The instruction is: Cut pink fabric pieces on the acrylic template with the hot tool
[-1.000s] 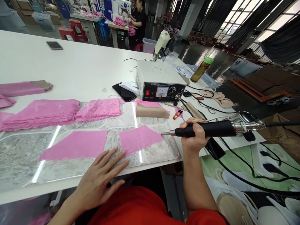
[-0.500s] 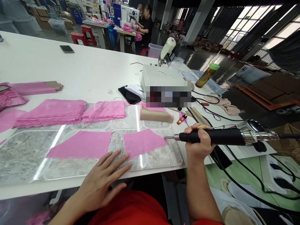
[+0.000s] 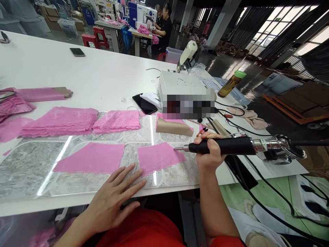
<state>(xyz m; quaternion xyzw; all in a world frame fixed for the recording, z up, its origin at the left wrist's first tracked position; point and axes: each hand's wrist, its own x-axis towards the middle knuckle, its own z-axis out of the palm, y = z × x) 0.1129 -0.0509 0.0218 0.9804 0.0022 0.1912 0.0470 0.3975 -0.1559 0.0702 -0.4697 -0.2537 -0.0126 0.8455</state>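
My right hand (image 3: 212, 152) is wrapped round a corded handpiece (image 3: 233, 145) with a black grip and a slim metal tip. The tip points left and lies over the upper right edge of a pink fabric piece (image 3: 159, 157); whether it presses on the cloth I cannot tell. My left hand (image 3: 115, 197) lies flat, fingers spread, its fingertips at that piece's lower left corner. To the left, a second pink fabric piece (image 3: 92, 158) is spread on the grey marble-patterned mat (image 3: 31, 168). Behind them sit two stacks of pink lace fabric, a larger one (image 3: 61, 121) and a smaller one (image 3: 118, 121).
A pale box-shaped machine (image 3: 183, 82) stands behind the mat, with a brown curled sheet (image 3: 173, 127) in front. Orange-handled snips (image 3: 202, 131) lie beside my right hand. Black cables (image 3: 259, 192) hang at the right. A green-capped bottle (image 3: 231, 84) and a phone (image 3: 77, 52) are farther back.
My right hand and the handpiece have moved left, bringing the tip from the pink piece's right corner in over its upper right edge. My left hand stays about where it was.
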